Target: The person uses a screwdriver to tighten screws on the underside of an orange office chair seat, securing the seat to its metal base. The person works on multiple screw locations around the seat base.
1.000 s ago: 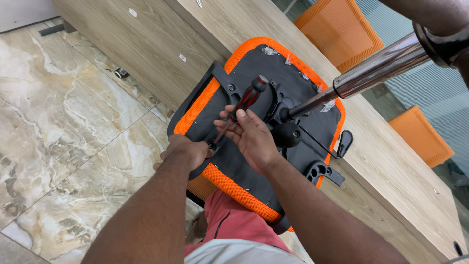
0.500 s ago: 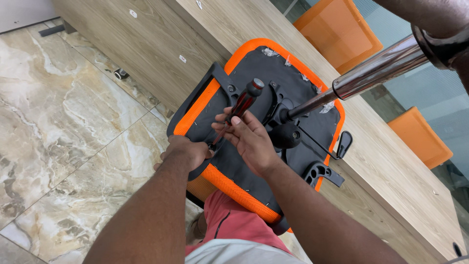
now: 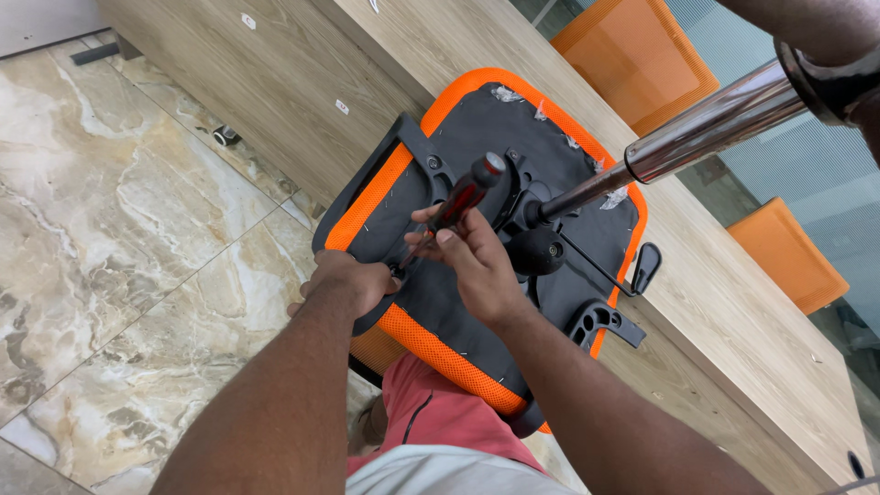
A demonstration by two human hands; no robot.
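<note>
A polished marble floor (image 3: 119, 229) with brown veining is spreading across the left, and a long wood-grain counter (image 3: 733, 302) is running diagonally beside it. An upturned office chair seat (image 3: 513, 165) is leaning against the counter's edge, its underside showing: a dark fabric panel rimmed in orange mesh, with a black plastic mechanism bolted at the middle. A shiny chrome cylinder (image 3: 706, 124) is sticking up from that mechanism toward the camera. Two orange mesh chairs (image 3: 632, 55) are standing behind the counter. The right hand (image 3: 472, 261) is wrapping its fingers around a screwdriver (image 3: 458, 202) with a red and black handle, its tip angling down onto the black bracket near the seat's near-left edge. The left hand (image 3: 353, 280) is gripping that same bracket edge, fingers curled closed over it.
</note>
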